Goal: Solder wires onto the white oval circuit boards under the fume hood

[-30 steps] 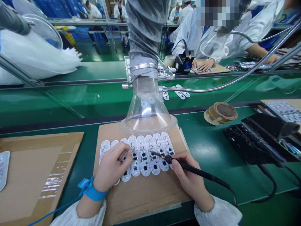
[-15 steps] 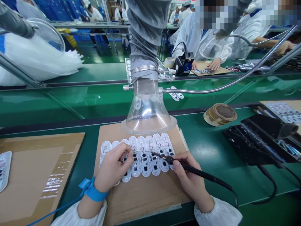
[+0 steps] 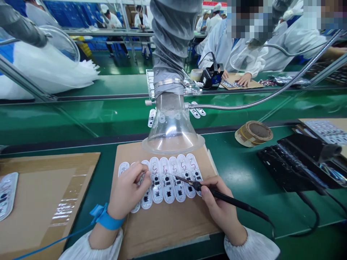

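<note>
A row of several white oblong circuit boards lies side by side on a brown cardboard sheet. My left hand rests on the boards at the row's left end, fingers pinched on a thin solder wire that runs right toward the iron's tip. My right hand grips a black soldering iron like a pen, its tip touching a board near the middle of the row. A blue wrist strap circles my left wrist.
A clear fume funnel on a grey hose hangs just behind the boards. A tape roll and a black soldering station sit to the right. Another cardboard sheet lies left. Loose boards ride the green belt; workers sit opposite.
Both hands stay in place on the boards; the iron tip holds near the middle of the row. The loose boards on the far belt have drifted left.
</note>
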Motion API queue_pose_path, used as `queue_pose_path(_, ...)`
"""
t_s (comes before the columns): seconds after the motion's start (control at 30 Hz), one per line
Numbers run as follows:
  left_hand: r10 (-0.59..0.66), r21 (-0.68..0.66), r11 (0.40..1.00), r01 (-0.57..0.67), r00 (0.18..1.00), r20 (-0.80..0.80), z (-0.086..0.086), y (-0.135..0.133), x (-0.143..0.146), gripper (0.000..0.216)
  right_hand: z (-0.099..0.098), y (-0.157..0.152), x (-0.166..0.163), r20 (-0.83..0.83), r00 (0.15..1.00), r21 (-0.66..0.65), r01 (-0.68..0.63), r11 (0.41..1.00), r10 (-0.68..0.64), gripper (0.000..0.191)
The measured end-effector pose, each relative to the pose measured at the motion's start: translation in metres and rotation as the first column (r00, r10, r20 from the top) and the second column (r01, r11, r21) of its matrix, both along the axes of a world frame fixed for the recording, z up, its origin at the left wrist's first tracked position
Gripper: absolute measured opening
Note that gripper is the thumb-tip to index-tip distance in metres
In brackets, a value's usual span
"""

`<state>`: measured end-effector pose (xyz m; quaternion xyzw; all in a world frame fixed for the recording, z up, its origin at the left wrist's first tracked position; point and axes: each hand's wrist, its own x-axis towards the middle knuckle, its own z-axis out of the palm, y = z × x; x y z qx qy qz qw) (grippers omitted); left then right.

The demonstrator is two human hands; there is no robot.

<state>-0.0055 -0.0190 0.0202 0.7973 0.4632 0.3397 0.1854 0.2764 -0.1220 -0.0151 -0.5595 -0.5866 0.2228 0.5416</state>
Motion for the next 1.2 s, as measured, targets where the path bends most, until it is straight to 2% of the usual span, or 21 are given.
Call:
queue_pose_path(0.57, 0.048, -0.068, 0.997, -0.048, 0.999, 0.002, -0.0009, -0.0004, -0.0002, 0.028, -0.0018, -0.0005, 0.0015, -0.045, 0.999, -0.04, 0.005, 0.999, -0.007, 0.03)
queue_pose_path(1.0, 0.044, -0.099, 0.994, -0.043, 0.999, 0.01, -0.0014, -0.0003, -0.0009, 0.027, -0.0023, -0.0005, 0.0004, -0.072, 0.997, -0.044, -0.004, 0.999, 0.0, 0.028)
queue_pose_path(1.2, 0.024, -0.12, 0.993, -0.022, 1.0, 0.009, -0.0002, 0.0001, 0.0002, 0.027, -0.0005, -0.0011, 0.0002, -0.057, 0.998, -0.064, 0.01, 0.998, -0.013, 0.035)
